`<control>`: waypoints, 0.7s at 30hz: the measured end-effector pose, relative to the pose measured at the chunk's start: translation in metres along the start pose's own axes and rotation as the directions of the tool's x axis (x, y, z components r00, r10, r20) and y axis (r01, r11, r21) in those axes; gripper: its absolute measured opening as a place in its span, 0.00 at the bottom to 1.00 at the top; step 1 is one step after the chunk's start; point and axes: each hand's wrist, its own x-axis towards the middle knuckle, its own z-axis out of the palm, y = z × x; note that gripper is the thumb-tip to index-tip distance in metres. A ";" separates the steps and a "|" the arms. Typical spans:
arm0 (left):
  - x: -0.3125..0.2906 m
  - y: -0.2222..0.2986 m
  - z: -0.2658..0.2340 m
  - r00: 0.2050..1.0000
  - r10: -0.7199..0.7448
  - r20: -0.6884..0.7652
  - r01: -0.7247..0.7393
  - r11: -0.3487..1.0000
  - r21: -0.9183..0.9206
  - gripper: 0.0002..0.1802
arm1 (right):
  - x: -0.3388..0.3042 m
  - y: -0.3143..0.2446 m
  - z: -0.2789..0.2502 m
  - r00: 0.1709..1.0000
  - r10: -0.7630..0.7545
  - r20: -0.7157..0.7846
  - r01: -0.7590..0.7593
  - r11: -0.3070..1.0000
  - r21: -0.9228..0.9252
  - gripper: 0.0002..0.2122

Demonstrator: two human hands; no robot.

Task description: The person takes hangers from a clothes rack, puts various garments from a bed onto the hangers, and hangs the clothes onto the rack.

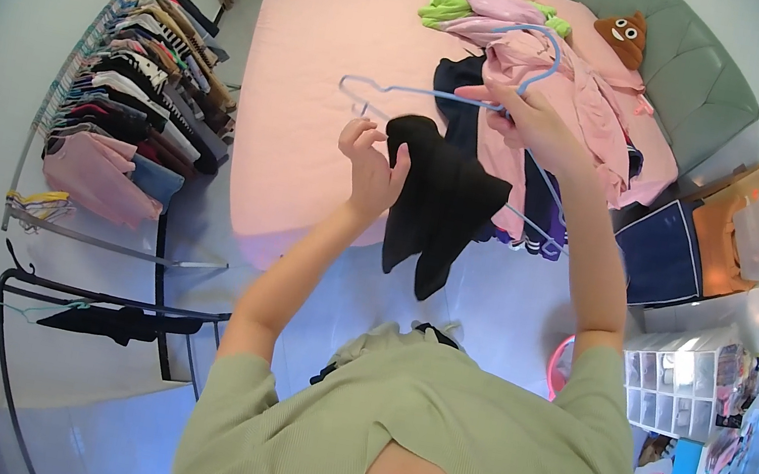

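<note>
In the middle, my right hand (543, 129) is closed on a light blue clothes hanger (414, 91) near the base of its hook. The hanger is held up sideways over the near edge of the bed. A black garment (447, 193) drapes over its lower bar and hangs down in two loose ends; its kind cannot be told. At the left end of the hanger, my left hand (373, 168) is raised beside the garment, with thumb and fingers apart and nothing visible between them.
The pink-covered bed (308, 125) bears a heap of pink clothes (563, 97), dark garments and a brown plush cushion (621, 39). Leftward stand a full clothes rack (139, 86) and a black rail (89, 294). At right are a wooden chair (731, 236) and white drawers (676, 387).
</note>
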 end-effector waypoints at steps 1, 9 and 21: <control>-0.004 -0.002 -0.004 0.995 -0.086 -0.041 0.084 0.995 -0.044 0.22 | 0.003 0.001 0.007 0.995 -0.055 -0.079 0.050 0.997 -0.056 0.19; -0.015 -0.059 -0.065 0.658 -0.522 0.543 0.740 0.583 -0.336 0.12 | 0.024 -0.012 0.061 1.000 -0.001 -0.007 0.000 0.998 -0.063 0.20; 0.063 -0.077 -0.146 0.811 -0.554 -0.189 0.540 0.832 -0.126 0.15 | 0.069 -0.002 0.068 0.967 0.057 0.250 -0.019 0.988 -0.154 0.21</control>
